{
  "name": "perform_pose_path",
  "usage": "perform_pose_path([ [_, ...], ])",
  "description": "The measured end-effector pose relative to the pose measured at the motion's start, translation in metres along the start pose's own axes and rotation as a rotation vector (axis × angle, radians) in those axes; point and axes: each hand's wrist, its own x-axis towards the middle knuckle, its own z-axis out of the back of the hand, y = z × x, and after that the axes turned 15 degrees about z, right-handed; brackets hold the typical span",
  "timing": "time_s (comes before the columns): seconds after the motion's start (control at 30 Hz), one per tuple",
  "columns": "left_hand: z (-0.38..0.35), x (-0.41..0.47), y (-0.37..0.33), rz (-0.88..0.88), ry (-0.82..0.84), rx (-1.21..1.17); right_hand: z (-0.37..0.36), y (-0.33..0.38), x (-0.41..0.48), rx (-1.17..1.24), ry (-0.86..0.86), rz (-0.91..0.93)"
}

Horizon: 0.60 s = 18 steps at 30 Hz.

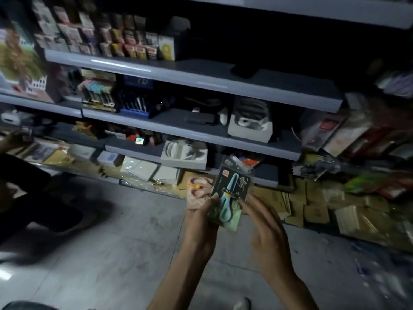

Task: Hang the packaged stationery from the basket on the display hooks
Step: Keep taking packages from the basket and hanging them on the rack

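A carded pack of blue scissors (pixel 231 193) stands upright in front of me, over the grey floor. Behind it sits a second pack with pink scissors (pixel 197 190), fanned out to the left. My left hand (pixel 201 224) grips both packs from the lower left, thumb on the front card. My right hand (pixel 266 229) is at the right edge of the blue pack, fingers loosely bent, fingertips touching the card. No basket or display hook shows clearly in this dim, blurred view.
Grey shelves (pixel 201 79) with boxed stationery run across the back. Hanging packets (pixel 348 135) crowd the right side, with stacked brown packs (pixel 312 204) below. Another person in dark clothes (pixel 26 198) crouches at the left.
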Motion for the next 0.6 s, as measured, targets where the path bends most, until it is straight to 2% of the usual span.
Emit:
perform_pose_path([
  [0.1, -0.039, 0.0, 0.015, 0.083, 0.09, 0.068, 0.03, -0.029, 0.005, 0.177, -0.305, -0.429],
  [0.17, -0.065, -0.001, 0.03, 0.117, 0.149, 0.148, 0.054, -0.049, 0.019, 0.517, -0.411, -0.736],
  [0.23, -0.09, 0.003, 0.049, 0.119, 0.192, 0.224, 0.074, -0.071, 0.032, 0.868, -0.473, -0.903],
  [0.3, -0.112, 0.01, 0.07, 0.099, 0.219, 0.288, 0.086, -0.093, 0.035, 0.98, -0.514, -0.936],
  [0.4, -0.142, 0.02, 0.091, 0.062, 0.207, 0.33, 0.106, -0.127, 0.028, 0.879, -0.593, -0.893],
  [0.5, -0.164, 0.032, 0.099, 0.001, 0.22, 0.451, 0.143, -0.159, 0.017, 0.902, -0.63, -0.88],
  [0.6, -0.186, 0.04, 0.102, 0.001, 0.292, 0.593, 0.184, -0.188, 0.008, 0.856, -0.614, -0.761],
])
